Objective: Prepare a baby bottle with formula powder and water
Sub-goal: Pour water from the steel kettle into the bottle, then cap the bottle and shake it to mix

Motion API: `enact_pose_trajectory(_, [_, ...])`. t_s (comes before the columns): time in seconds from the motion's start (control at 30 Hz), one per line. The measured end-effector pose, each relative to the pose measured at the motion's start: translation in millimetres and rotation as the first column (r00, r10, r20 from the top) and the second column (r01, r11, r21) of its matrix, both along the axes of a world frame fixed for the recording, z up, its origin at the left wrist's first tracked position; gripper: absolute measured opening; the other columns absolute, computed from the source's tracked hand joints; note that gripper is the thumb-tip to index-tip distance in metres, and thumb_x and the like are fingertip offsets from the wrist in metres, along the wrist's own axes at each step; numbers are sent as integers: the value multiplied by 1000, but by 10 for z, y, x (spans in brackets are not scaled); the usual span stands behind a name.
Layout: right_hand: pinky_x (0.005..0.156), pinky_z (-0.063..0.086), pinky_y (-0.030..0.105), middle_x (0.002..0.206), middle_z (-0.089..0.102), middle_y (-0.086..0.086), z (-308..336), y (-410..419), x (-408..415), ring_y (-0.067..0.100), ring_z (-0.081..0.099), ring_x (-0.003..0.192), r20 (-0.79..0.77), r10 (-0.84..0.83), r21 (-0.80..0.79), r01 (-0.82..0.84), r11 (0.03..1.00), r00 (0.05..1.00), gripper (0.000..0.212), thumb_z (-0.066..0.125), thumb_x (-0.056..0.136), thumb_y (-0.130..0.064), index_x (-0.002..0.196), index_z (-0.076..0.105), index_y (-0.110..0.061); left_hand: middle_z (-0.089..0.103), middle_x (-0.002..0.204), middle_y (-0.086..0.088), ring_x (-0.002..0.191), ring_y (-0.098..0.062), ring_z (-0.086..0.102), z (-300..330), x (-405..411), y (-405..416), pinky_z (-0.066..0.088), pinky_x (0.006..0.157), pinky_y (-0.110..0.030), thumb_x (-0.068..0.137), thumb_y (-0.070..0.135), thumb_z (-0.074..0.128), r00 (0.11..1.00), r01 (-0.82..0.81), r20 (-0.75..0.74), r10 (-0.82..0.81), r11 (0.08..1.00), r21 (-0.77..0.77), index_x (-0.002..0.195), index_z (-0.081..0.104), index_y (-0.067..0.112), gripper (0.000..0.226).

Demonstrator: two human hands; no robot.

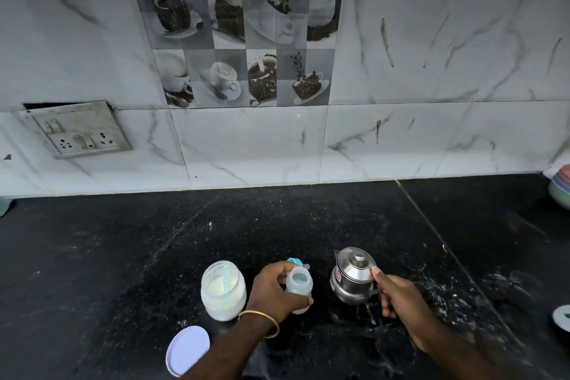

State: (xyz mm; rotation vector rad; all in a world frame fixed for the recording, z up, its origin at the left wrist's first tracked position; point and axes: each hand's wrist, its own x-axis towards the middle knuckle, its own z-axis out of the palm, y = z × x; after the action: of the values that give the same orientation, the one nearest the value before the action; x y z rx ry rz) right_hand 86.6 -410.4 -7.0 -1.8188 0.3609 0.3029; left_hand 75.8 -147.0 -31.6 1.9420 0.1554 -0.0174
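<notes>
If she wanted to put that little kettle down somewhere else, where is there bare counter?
Bare counter runs wide between the wall tiles and the three vessels, and left of the powder jar. It is crowded in front: jar, baby bottle in the left hand, kettle held by the right hand, and the lid near the edge.

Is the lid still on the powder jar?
No, the powder jar stands open with a scoop inside, and its lid lies flat on the counter in front of it.
</notes>
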Motion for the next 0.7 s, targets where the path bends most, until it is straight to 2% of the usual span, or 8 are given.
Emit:
enact_pose_trajectory(0.07, [48, 36, 26, 53, 48, 3, -50, -9, 1, 15, 46, 47, 1, 8, -25, -8, 1000, 1000, 49, 55, 100, -41, 80, 62, 3, 74, 97, 10, 90, -8, 70, -1, -2, 1, 56, 79, -19, 44, 24, 95, 1000, -15, -5, 15, 1000, -2, 91, 72, 28, 53])
enact_pose_trajectory(0.2, [52, 36, 29, 53, 49, 4, -101, -21, -13, 17, 47, 47, 8, -2, -45, 2, 999, 1000, 44, 55, 100, -41, 73, 57, -6, 75, 93, 9, 88, -8, 71, 4, 4, 14, 53, 75, -15, 46, 17, 95, 999, -39, -12, 39, 999, -16, 91, 72, 25, 51])
enact_pose_trajectory(0.37, [48, 34, 27, 56, 54, 6, -131, -42, -28, 18, 49, 45, -18, 4, -52, -5, 999, 1000, 46, 55, 99, -43, 72, 59, -6, 75, 98, 6, 90, -8, 72, -49, 12, 42, 58, 79, -22, 42, 24, 94, 999, -53, -15, 52, 998, -38, 93, 70, 27, 56])
enact_pose_trajectory(0.47, [49, 37, 26, 67, 61, 8, -79, -46, -51, 19, 52, 50, -13, 3, -140, -5, 990, 1000, 45, 56, 95, -52, 88, 63, -8, 72, 103, 6, 92, -8, 71, -88, 15, 44, 59, 83, -25, 40, 30, 93, 998, -54, -18, 53, 998, -44, 96, 69, 29, 60])
enact_pose_trajectory(0.53, [60, 47, 32, 82, 65, 8, -23, -45, -11, 21, 60, 67, 138, -30, -300, 71, 951, 990, 43, 61, 89, -55, 103, 62, -15, 69, 106, 7, 93, -8, 70, -102, 10, 51, 58, 84, -24, 39, 31, 92, 998, -65, -9, 64, 996, -58, 97, 69, 29, 62])
enact_pose_trajectory(0.57, [66, 50, 35, 88, 63, 5, 27, -27, 35, 19, 61, 76, 265, -5, -387, 111, 915, 964, 44, 66, 86, -55, 109, 61, -17, 68, 107, 7, 94, -8, 70, -108, 8, 53, 58, 85, -24, 38, 31, 91, 997, -71, -5, 71, 995, -67, 97, 69, 29, 62])
enact_pose_trajectory(0.63, [77, 54, 38, 100, 60, -5, 160, 86, 210, 16, 60, 89, 466, 171, -523, 114, 845, 868, 48, 77, 80, -49, 117, 61, -23, 68, 109, 7, 96, -8, 69, -121, 5, 61, 58, 87, -25, 38, 32, 91, 997, -81, -5, 81, 993, -84, 97, 69, 29, 63])
enact_pose_trajectory(0.7, [88, 51, 38, 110, 62, -9, 321, 290, 449, 14, 60, 101, 482, 458, -695, 8, 719, 747, 48, 82, 75, -47, 116, 64, -27, 68, 110, 6, 96, -9, 69, -129, -1, 61, 58, 87, -26, 40, 30, 90, 996, -91, -1, 92, 991, -94, 99, 69, 27, 62])
